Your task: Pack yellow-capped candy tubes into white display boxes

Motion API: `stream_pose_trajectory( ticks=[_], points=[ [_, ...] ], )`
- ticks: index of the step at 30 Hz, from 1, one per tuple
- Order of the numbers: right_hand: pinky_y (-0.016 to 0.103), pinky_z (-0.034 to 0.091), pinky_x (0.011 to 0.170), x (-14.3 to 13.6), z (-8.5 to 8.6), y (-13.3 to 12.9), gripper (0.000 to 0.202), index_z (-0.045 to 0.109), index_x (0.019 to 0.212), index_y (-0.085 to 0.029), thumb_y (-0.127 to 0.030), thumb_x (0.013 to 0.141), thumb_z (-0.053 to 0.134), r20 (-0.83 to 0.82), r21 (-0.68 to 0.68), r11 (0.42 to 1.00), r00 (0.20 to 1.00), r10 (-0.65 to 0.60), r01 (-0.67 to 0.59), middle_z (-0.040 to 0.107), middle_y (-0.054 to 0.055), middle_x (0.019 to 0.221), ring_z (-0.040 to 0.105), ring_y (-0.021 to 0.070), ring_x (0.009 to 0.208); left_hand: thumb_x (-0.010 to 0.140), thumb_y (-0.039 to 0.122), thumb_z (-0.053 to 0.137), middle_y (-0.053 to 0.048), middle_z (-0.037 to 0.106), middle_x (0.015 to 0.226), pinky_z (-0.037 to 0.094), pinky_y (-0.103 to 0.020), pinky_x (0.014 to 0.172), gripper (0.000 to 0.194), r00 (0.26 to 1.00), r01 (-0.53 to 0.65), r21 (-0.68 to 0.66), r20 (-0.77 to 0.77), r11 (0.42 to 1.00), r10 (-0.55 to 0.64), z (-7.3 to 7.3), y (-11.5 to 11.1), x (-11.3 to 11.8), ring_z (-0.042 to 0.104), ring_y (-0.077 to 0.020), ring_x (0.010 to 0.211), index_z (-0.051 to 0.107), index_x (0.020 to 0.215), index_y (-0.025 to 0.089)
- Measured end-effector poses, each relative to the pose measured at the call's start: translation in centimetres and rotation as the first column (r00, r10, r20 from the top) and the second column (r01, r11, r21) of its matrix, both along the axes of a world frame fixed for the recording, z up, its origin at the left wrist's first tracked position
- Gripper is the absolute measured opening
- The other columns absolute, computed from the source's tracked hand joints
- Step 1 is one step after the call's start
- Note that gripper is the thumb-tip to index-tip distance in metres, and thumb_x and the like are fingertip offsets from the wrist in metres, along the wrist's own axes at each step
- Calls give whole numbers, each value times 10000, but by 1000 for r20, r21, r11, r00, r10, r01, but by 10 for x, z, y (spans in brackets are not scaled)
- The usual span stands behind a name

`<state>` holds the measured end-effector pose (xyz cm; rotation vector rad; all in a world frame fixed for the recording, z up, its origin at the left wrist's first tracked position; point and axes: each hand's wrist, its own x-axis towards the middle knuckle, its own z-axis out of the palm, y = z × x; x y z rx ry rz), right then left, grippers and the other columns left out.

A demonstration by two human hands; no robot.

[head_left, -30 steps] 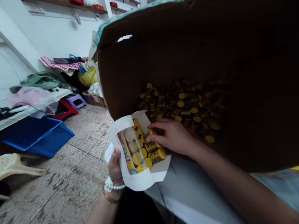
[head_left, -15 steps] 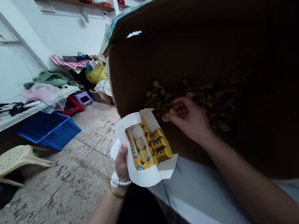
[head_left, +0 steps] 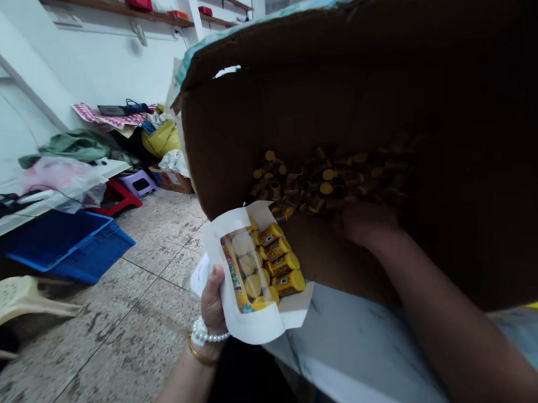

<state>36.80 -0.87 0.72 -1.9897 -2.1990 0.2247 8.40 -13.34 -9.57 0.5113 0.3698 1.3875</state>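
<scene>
Left hand (head_left: 214, 300) grips windowed box (head_left: 259, 328) by its outer side, near carton (head_left: 201, 151)'s lower-left corner; open end faces inward, presumably shortening reach; yellow jars (head_left: 285, 263) lined inside; right hand (head_left: 369, 222) at loose jars (head_left: 326, 188), shadowed, grip cannot be told.

One windowed carton (head_left: 255, 331), four tubs (head_left: 283, 264) in its outer row, three stools (head_left: 15, 299), one crate (head_left: 102, 253)
</scene>
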Motion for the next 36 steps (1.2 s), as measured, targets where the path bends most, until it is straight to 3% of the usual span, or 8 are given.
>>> stream_pose_trajectory(
  ticks=[6, 9, 13, 16, 20, 25, 31, 36],
  points=[
    [280, 404, 592, -29, 0, -8, 150, 612, 801, -228, -331, 758, 712, -301, 52, 992, 945, 127, -117, 636, 2, 718, 595, 179, 676, 936, 451, 622, -63, 763, 1221, 470, -481, 1147, 465, 1000, 23, 9, 9, 1000, -23, 0, 0, 2, 677, -309, 1212, 640, 1354, 248],
    [243, 315, 518, -53, 7, -20, 316, 409, 636, -235, -348, 727, 690, -730, 209, 971, 642, 234, -116, 425, -59, 588, 419, 109, 562, 942, 471, 605, -75, 768, 1207, 434, -518, 1174, 485, 1000, 16, 2, -1, 1000, -16, -3, -1, 1, 638, -330, 1266, 625, 1374, 250],
    [250, 419, 562, -63, 11, -25, 275, 557, 889, -254, -343, 668, 693, -927, 205, 970, 292, 236, -134, 558, -44, 758, 502, 127, 647, 921, 463, 636, -65, 771, 1199, 441, -512, 1168, 414, 1000, 21, -4, -8, 1000, -21, -4, -3, 0, 614, -331, 1298, 691, 1263, 236],
    [299, 508, 675, -59, 12, -26, 392, 643, 1123, -282, -329, 734, 647, -948, 168, 954, 225, 226, -248, 666, -4, 959, 601, 162, 795, 889, 499, 668, -85, 764, 1213, 458, -518, 1151, 431, 1000, 17, -41, -3, 999, -18, 2, -3, 3, 591, -344, 1325, 709, 1216, 222],
    [315, 550, 715, -61, 5, -25, 172, 673, 915, -235, -307, 759, 687, -956, 179, 953, 186, 228, -245, 680, -1, 891, 652, 164, 792, 852, 603, 672, -117, 725, 1289, 475, -567, 1121, 511, 998, 57, -68, 19, 996, -56, 16, -2, 6, 533, -380, 1379, 710, 1204, 235],
    [309, 563, 707, -64, -5, -27, 186, 682, 982, -230, -262, 799, 693, -835, 268, 928, 418, 358, -260, 702, 4, 904, 677, 163, 783, 926, 466, 637, -105, 751, 1238, 489, -541, 1116, 384, 987, 160, -32, 4, 987, -160, 11, 0, 0, 588, -372, 1321, 709, 1208, 216],
    [293, 495, 709, -61, 22, -59, 135, 746, 935, -215, -226, 888, 620, -454, 494, 826, 731, 510, -270, 732, 21, 899, 653, 162, 796, 957, 502, 581, -123, 753, 1227, 449, -543, 1146, 456, 987, 155, -102, 46, 983, -151, 5, 0, 0, 583, -366, 1325, 707, 1232, 160],
    [415, 485, 851, -86, 22, -86, 160, 733, 955, -170, -289, 901, 641, -24, 173, 724, 732, 681, -668, 734, 86, 963, 600, 288, 990, 951, 429, 620, -96, 777, 1169, 447, -495, 1158, 384, 991, 128, -26, 31, 991, -127, 12, -1, 6, 609, -339, 1302, 718, 1224, 177]
  ],
)
